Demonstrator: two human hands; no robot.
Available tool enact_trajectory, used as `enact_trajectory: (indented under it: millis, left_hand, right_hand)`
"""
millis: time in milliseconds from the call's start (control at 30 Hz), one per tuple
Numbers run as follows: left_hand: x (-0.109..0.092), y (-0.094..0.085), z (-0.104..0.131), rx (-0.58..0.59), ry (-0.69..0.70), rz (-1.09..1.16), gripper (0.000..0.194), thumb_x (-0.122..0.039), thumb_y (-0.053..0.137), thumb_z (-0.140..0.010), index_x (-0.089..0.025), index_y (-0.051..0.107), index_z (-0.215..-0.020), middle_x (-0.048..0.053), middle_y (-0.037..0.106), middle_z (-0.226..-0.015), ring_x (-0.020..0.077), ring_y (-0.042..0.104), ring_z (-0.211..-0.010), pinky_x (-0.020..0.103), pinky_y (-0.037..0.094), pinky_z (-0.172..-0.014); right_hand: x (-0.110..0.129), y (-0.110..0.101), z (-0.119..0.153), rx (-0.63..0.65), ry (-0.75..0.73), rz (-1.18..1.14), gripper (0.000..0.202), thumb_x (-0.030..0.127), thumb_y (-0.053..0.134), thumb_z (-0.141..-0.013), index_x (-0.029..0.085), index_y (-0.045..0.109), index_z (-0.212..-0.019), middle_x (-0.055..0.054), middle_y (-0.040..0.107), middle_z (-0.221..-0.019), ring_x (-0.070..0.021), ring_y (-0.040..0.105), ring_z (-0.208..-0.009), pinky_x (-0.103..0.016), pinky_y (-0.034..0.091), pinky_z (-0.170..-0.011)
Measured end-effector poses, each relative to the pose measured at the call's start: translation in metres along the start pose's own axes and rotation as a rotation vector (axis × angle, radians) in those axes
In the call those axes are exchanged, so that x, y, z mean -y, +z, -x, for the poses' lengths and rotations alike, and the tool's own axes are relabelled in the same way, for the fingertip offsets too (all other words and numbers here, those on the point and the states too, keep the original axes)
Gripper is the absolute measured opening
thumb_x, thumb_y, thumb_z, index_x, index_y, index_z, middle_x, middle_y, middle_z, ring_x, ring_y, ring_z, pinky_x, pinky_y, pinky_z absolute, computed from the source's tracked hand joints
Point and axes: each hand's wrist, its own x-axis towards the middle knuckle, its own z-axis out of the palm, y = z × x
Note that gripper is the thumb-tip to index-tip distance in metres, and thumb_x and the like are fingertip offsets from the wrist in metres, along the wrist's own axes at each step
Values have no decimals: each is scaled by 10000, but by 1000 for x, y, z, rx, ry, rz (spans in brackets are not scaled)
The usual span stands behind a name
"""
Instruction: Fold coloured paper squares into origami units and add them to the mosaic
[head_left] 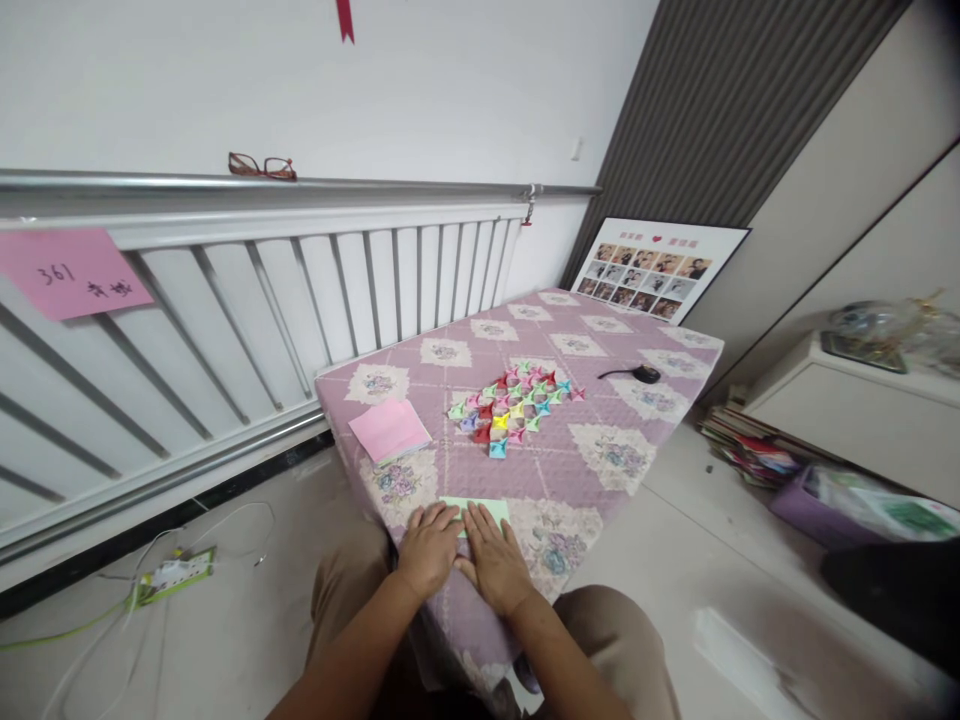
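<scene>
Paper (500, 509) toward near edge of desk (540, 470): possible skew from uneven pressure by left hand (430, 549) and right hand (496, 567), fingers (480, 520) close together.

The floral-clothed table (544, 478) bears green paper (499, 511), pink-topped sheets (388, 429), folded paper shapes (500, 424) and a black object (646, 374).
</scene>
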Motion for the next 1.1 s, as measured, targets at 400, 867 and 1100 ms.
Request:
enact_trajectory:
  millis: [400, 867, 1100]
  left_hand:
    - [-1, -2, 0, -78, -49, 83, 371, -254, 503, -873, -305, 548, -1238, -8, 513, -1378, 213, 367, -1316, 471, 223, -1115]
    - [0, -3, 2, -64, -43, 91, 389, -263, 490, -875, -304, 535, -1259, 1, 489, -1395, 223, 348, -1321, 463, 199, -1125]
    - [6, -2, -2, -47, -4, 63, 364, -260, 517, -874, -294, 562, -1233, 18, 507, -1379, 226, 371, -1302, 450, 241, -1096]
  right_hand:
    - [-7, 7, 12, -78, 171, 61, 724, 539, 355, -885, 162, 218, -1487, -86, 155, -1558, -253, 106, -1438, -518, 114, -1128]
    - [-3, 6, 20, -238, 335, 114, 666, 499, 362, -904, 166, 269, -1473, -113, 195, -1548, -285, 126, -1432, -580, 126, -1098]
    - [29, 10, 19, -74, 141, -50, 615, 479, 404, -892, 228, 337, -1450, -40, 221, -1541, -275, 167, -1426, -535, 140, -1121]
